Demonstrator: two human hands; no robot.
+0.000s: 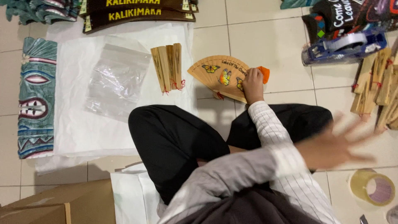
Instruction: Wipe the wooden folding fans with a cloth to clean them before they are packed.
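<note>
I sit cross-legged on a tiled floor. My right hand (253,85) grips the base of a spread wooden fan (219,74) painted with butterflies, held just above the floor beyond my knees; something orange (264,74) shows behind the fingers. My left hand (331,146), blurred, is crossed over to the right with fingers spread and nothing in it, close to a pile of folded wooden fans (379,89). Two folded fans with red cords (168,67) lie on white paper (74,132) left of the open fan.
A clear plastic bag (118,79) lies on the paper. A carved painted mask (36,97) lies at far left, dark signs (132,12) at the top. A tape dispenser (344,46), a tape roll (373,187) and a cardboard box (58,205) are nearby.
</note>
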